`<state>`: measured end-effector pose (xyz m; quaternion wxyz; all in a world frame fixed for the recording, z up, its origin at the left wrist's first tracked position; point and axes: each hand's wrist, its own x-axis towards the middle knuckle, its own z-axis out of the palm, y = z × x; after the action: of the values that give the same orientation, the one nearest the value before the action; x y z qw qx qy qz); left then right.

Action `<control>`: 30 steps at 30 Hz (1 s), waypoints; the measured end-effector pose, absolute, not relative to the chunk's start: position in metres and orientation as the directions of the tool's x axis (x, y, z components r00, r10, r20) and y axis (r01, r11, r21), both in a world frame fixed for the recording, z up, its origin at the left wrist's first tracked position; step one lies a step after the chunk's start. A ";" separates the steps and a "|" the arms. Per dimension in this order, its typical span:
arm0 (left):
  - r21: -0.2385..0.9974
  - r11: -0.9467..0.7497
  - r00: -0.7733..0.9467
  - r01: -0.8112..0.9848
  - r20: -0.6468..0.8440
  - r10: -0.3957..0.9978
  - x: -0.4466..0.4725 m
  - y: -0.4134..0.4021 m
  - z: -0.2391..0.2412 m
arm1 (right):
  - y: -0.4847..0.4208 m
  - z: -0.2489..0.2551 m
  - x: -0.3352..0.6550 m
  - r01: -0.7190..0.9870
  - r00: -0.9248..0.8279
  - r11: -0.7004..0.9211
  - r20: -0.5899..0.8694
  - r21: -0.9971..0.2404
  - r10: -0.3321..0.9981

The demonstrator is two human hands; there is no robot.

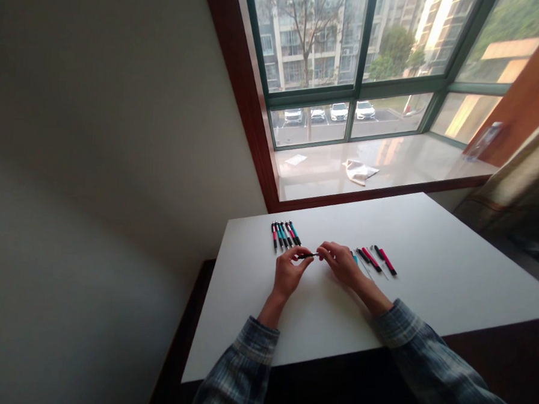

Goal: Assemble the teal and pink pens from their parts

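Note:
Above the white table, my left hand pinches a short black pen part between thumb and fingers. Its silver end points toward my right hand, whose closed fingertips meet that end. Whether the right fingers also hold a separate small piece is too small to tell. Just beyond my left hand lies a row of several click pens, red and teal with black grips. Right of my right hand are loose pen parts: red barrels, black grips and thin refills. A teal barrel is partly hidden behind that hand.
The white table stands against a grey wall on the left. Behind it is a window sill with a crumpled white cloth or paper and a flat white sheet. A curtain hangs at the right.

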<state>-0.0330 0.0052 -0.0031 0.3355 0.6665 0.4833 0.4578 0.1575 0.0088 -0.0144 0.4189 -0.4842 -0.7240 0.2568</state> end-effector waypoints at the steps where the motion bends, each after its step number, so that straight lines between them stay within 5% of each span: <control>1: 0.890 -0.307 0.114 0.336 0.285 0.952 -0.033 0.005 -0.003 | 0.008 -0.014 0.158 0.474 -0.186 0.415 0.373 -0.776 0.909; 30: 0.884 -0.345 0.185 0.315 0.299 0.936 -0.035 0.004 -0.003 | 0.005 -0.008 0.165 0.464 -0.250 0.443 0.366 -0.767 0.896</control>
<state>-0.0346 0.0040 -0.0035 0.3468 0.6871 0.4553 0.4476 0.1653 0.0052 -0.0085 0.4083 -0.4566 -0.7448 0.2647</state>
